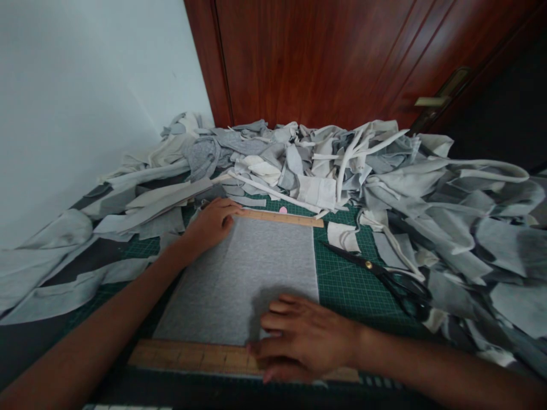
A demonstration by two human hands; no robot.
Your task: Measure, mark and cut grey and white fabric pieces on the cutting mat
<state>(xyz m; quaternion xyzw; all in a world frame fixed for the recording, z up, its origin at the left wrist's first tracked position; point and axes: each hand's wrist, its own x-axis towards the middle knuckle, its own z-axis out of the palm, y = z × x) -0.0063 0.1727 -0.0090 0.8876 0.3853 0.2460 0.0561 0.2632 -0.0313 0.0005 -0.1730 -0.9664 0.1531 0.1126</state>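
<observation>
Grey rectangular cloth [273, 262] runs lengthwise from the spread-fingered right hand [305, 337] on a tan wooden ruler [192, 357] to the farther left hand [213, 223], grip unclear.

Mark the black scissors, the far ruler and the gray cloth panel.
Black scissors [368, 265], head view: on the pivot.
Far ruler [282, 217], head view: mid-length, top face.
Gray cloth panel [260, 265], head view: bare middle.
</observation>
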